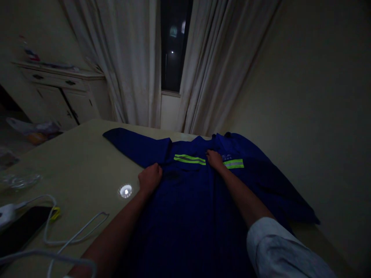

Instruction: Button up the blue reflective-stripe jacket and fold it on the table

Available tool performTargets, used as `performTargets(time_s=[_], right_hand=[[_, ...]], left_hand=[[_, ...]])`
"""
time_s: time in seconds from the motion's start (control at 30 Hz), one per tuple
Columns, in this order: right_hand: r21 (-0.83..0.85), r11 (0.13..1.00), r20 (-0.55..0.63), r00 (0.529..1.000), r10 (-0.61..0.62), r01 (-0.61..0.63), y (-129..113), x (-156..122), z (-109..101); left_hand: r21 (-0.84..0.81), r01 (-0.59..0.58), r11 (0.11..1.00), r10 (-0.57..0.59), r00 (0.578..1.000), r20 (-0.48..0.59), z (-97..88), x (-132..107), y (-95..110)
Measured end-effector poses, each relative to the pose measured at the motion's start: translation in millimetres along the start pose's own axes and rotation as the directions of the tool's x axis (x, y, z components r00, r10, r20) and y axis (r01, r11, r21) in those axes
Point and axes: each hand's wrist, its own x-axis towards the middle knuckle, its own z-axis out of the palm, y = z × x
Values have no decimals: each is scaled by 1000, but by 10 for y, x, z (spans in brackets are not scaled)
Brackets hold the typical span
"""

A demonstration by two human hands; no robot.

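A dark blue work jacket (185,208) with yellow-green and silver reflective strips lies spread on the table, front side up. One sleeve stretches to the far left, the other down to the right. My left hand (150,178) is closed on the jacket's left edge, just below the armpit. Higher up, at the middle of the chest between the two reflective strips, my right hand (214,158) pinches the jacket's front. Small pale lettering shows beside the right hand. The jacket's lower part runs out of view at the bottom.
On the table (87,154) at left lie a black phone (26,227), a white charger (7,214) with a looping white cable (72,239), and clear plastic (20,180). A lamp's reflection shines on the tabletop. Behind stand a cabinet (63,92) and curtains (133,65); a wall borders the right.
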Motion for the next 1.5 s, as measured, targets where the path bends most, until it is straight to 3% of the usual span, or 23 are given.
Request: performTargets(time_s=[0.3,0.57,0.73,1.03,1.13,1.2,1.3,1.4,1.5], right_hand=[[129,991,75,996,-39,29,42,-22,-117],[208,965,84,980,-183,162,76,-346,-256],[211,969,42,990,-138,127,42,-464,-284],[212,977,-120,991,52,-26,-183,-545,80],[231,972,-159,984,79,-41,-189,-529,179],[240,970,-174,982,79,-36,-173,-520,208],[240,971,-207,976,64,-12,-152,-519,222],[253,967,-233,970,71,-10,-140,-538,228],[259,965,-241,967,89,-24,-127,-564,240]], left_hand=[[-18,-6,1000,6,1000,18,-44,-13,5],[-33,1,999,0,1000,12,-15,-3,-2],[-41,-8,999,9,1000,19,-68,-22,-7],[10,-44,999,44,999,17,-33,-65,-20],[104,-145,984,141,989,44,-49,-65,9],[179,-281,943,271,959,79,-80,-35,144],[145,-511,847,507,859,65,-59,57,605],[-64,-660,748,661,750,-7,138,190,1211],[-200,-685,700,699,715,-1,436,320,1635]])
